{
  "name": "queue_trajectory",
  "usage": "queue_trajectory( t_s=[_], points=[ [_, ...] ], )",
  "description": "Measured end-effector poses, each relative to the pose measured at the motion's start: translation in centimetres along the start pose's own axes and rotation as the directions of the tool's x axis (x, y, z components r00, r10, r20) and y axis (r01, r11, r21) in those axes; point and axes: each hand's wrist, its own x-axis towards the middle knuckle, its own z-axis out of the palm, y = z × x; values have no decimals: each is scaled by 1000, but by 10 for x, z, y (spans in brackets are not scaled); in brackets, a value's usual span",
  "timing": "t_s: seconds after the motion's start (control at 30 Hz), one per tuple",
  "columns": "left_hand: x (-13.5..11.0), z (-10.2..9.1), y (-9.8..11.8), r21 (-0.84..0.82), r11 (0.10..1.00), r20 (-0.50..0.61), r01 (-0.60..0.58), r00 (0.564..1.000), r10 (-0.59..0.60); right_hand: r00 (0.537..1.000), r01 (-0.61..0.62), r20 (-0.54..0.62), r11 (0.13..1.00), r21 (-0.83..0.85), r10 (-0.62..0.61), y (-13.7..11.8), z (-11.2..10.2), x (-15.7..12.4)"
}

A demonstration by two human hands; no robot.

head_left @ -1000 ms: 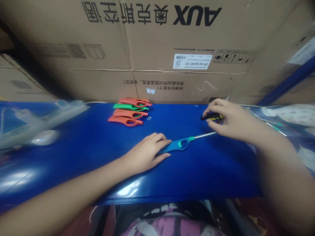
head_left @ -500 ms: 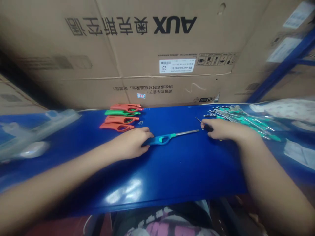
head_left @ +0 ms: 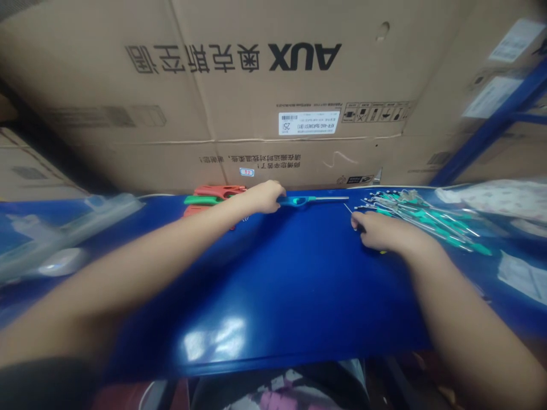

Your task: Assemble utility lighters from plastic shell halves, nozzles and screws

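My left hand (head_left: 270, 196) is closed round the rear end of a blue stick lighter (head_left: 300, 201), near the back of the blue table. The lighter's metal tube points to the right. My right hand (head_left: 378, 230) is closed on a small screwdriver (head_left: 348, 209), whose thin shaft sticks out up and to the left; most of its dark handle is hidden in my fingers. Beneath my left forearm lie orange lighter casings (head_left: 216, 189) and a green casing (head_left: 199, 200), partly covered by the arm. Tiny screws (head_left: 245, 220) show just below that wrist.
A pile of metal tubes with teal parts and wires (head_left: 427, 216) lies right of my right hand. Plastic bags (head_left: 491, 196) are at the far right. On the left are a clear plastic object (head_left: 106, 219) and a white round item (head_left: 62, 261). A cardboard box (head_left: 239, 119) stands behind the table.
My left hand has carried the blue lighter away from me, to the table's back edge and slightly right. My right hand stays nearly in place with the screwdriver.
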Motion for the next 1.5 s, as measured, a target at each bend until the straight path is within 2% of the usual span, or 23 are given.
queue_trajectory(
  t_s=[0.2, 0.47, 0.8, 0.97, 1.1, 1.3, 1.4, 1.5],
  points=[
    [29, 20, -13, 31, 999, -8, 21, 1000, -21, 999, -41, -28, 997, -67, 39, 4, 1, 6],
    [43, 34, -30, 60, 995, -68, 85, 994, -81, 997, -65, -38, 993, -99, 61, 6, 2, 9],
    [34, 32, -16, 80, 979, -112, 188, 978, -178, 997, -59, -62, 992, -108, 52, 7, 4, 12],
    [30, 30, -16, 70, 971, -125, 228, 968, -219, 995, -67, -84, 992, -109, 57, 8, 6, 15],
    [26, 30, -16, 27, 971, -175, 236, 958, -228, 992, -71, -111, 991, -113, 58, 8, 7, 18],
    [-1, 15, -13, -83, 978, -330, 190, 921, -207, 984, -107, -151, 989, -104, 90, 9, 7, 20],
    [-30, 8, -13, -138, 981, -385, 138, 905, -182, 981, -112, -168, 989, -97, 95, 11, 10, 23],
    [-66, 10, -17, -163, 981, -420, 106, 892, -166, 977, -100, -199, 991, -91, 80, 16, 13, 28]
  ],
)
